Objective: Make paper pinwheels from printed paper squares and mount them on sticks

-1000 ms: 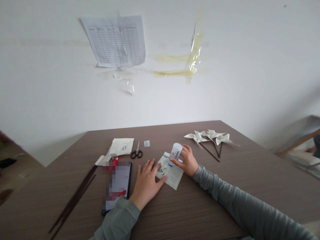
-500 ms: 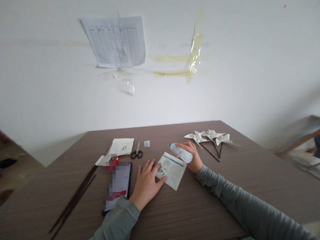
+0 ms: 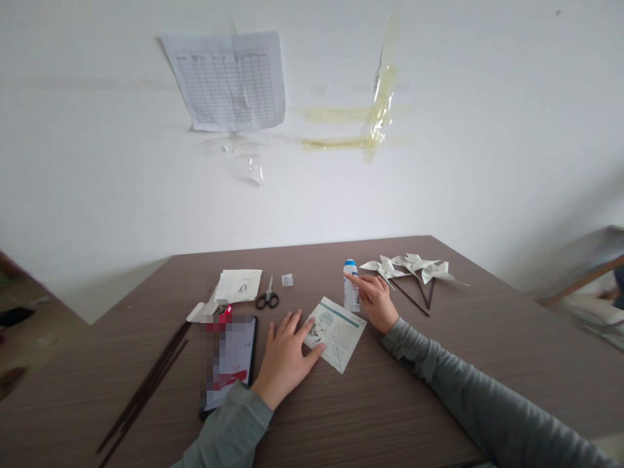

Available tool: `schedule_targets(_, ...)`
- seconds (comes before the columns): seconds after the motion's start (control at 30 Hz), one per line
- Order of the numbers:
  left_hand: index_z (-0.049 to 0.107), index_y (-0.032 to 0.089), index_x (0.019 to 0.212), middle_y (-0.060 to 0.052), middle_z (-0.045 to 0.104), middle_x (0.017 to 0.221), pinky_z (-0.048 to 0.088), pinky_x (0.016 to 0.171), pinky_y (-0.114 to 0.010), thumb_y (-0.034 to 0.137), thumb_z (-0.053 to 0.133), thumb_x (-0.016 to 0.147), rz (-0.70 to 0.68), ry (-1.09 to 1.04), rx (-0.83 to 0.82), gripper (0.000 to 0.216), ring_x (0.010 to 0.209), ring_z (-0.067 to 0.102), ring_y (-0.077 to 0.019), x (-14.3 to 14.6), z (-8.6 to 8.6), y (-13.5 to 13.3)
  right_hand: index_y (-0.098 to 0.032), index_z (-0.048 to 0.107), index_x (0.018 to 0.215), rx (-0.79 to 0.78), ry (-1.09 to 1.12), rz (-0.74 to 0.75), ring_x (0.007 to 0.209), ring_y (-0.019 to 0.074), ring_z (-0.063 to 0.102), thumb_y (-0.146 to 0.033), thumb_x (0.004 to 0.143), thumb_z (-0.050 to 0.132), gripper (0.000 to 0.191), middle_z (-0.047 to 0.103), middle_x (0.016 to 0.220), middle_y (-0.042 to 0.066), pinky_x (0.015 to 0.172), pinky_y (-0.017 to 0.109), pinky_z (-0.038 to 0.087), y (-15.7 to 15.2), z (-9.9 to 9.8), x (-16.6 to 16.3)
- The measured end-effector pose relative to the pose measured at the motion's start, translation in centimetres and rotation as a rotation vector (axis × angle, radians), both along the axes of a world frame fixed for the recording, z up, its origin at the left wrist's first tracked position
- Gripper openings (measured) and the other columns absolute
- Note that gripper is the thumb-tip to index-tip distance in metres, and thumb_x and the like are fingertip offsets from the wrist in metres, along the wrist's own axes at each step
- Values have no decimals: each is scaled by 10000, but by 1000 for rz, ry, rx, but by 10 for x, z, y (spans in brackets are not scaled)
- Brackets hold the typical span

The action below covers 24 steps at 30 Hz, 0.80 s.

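My left hand [image 3: 285, 354] lies flat and open on the brown table [image 3: 390, 403], its fingertips on the left edge of a printed paper square [image 3: 336, 333]. My right hand [image 3: 376, 300] is wrapped round a small white glue bottle [image 3: 350, 286] with a blue cap. The bottle stands upright on the table just beyond the paper. Three white paper pinwheels [image 3: 412, 265] on dark sticks lie close to the right of that hand.
A phone [image 3: 228, 364] lies left of my left hand. Several dark sticks [image 3: 146, 387] lie further left. Black scissors [image 3: 267, 298], a small clear piece [image 3: 287, 279] and more printed paper [image 3: 238, 286] sit behind. A table sheet [image 3: 228, 81] and tape hang on the wall.
My right hand lifted the glue bottle off the paper, swung it right and away, turned it upright and set it on the table. The left hand stayed put.
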<state>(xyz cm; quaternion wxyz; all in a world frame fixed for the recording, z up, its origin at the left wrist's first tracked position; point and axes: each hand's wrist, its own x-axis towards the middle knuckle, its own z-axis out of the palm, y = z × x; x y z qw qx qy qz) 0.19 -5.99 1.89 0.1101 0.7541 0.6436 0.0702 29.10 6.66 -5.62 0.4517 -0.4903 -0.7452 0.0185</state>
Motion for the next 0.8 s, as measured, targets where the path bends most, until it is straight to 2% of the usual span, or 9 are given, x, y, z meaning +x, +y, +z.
schedule_targets(0.13, 768, 307, 1871, -170, 564, 2060, 315, 1626, -790, 399, 781, 1211, 7, 2, 7, 667, 1959, 485, -464, 0, 0, 0, -419, 911, 1681, 18, -23, 3, 1410, 376, 860, -207, 1219, 537, 631, 975, 1375, 100, 1452, 732, 519, -2, 3, -1)
schedule_targets(0.27, 794, 318, 1846, -174, 595, 2038, 341, 1618, -793, 379, 822, 1200, 10, -14, 27, 649, 1943, 511, -470, 0, -1, 0, -396, 928, 1640, 42, -17, 60, 1410, 355, 880, -280, 1256, 547, 554, 983, 1431, 96, 1439, 669, 556, -3, 6, -1)
schedule_targets(0.43, 785, 310, 1856, -177, 580, 2043, 329, 1612, -821, 379, 809, 1200, -1, -28, 29, 659, 1942, 508, -486, -1, -3, 1, -386, 988, 1511, 73, 9, 130, 1423, 361, 901, -277, 1229, 591, 499, 986, 1476, 99, 1374, 644, 648, -1, 9, 2)
schedule_targets(0.53, 787, 319, 1854, -165, 581, 2045, 334, 1609, -820, 398, 796, 1204, -11, -38, 37, 656, 1938, 516, -487, -3, -3, 0, -388, 1013, 1454, 48, 30, 156, 1343, 362, 932, -262, 1206, 632, 472, 995, 1435, 96, 1351, 652, 685, 0, 11, 3)
schedule_targets(0.8, 779, 314, 1861, -170, 577, 2052, 328, 1617, -808, 409, 791, 1213, -5, -26, 22, 655, 1948, 500, -482, -1, -1, -1, -395, 1026, 1430, 23, 93, 210, 1280, 360, 962, -231, 1163, 708, 447, 1013, 1334, 76, 1395, 689, 677, -2, 10, 4)
